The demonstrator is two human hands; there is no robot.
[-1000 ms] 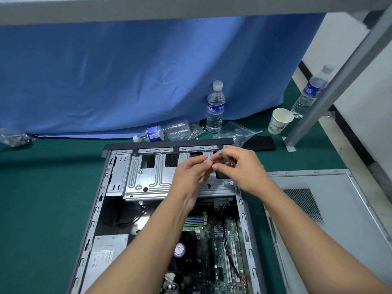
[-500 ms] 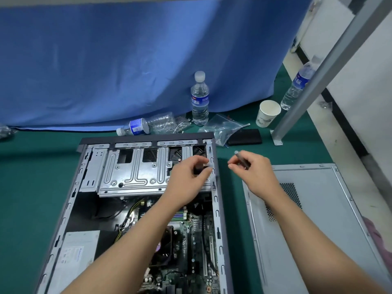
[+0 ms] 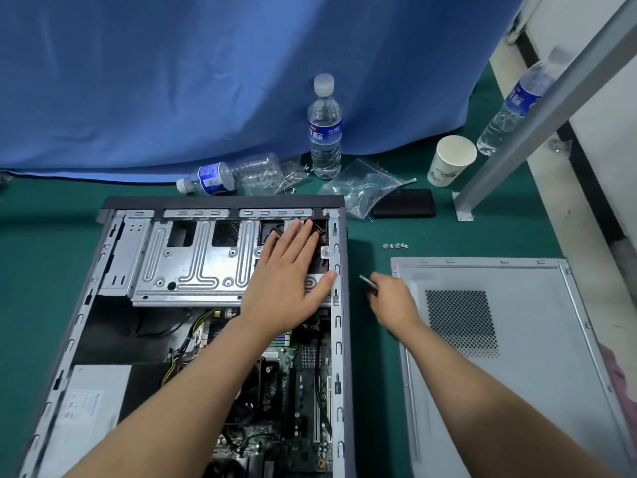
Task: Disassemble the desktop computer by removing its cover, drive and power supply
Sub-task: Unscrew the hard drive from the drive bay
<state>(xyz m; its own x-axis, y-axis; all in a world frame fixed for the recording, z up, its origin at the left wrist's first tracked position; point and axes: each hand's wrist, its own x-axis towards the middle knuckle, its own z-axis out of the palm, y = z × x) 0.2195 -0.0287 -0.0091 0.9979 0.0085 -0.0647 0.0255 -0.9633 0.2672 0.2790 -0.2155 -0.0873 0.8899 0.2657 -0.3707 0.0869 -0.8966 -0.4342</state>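
The open computer case point(image 3: 103, 257) lies flat on the green table. Its silver drive cage point(image 3: 193, 267) spans the far end. My left hand point(image 3: 289, 281) rests flat, fingers spread, on the cage's right end over the drive bay. The grey power supply point(image 3: 89, 408) sits in the near left corner, and the motherboard point(image 3: 296, 408) shows at the near right. My right hand point(image 3: 393, 301) hovers over the table between case and cover, closed on a small screwdriver point(image 3: 367, 281). The removed side cover point(image 3: 499, 357) lies flat to the right.
Several loose screws point(image 3: 395, 246) lie on the table beyond the cover. Behind the case are a lying bottle point(image 3: 220, 177), an upright bottle point(image 3: 324, 129), plastic bags point(image 3: 362, 188), a black phone point(image 3: 405, 208), a paper cup point(image 3: 450, 160) and a metal frame leg point(image 3: 537, 129).
My right hand has moved away from the cage, right and toward me, with the screwdriver. My left hand has flattened onto the cage. The view has shifted right.
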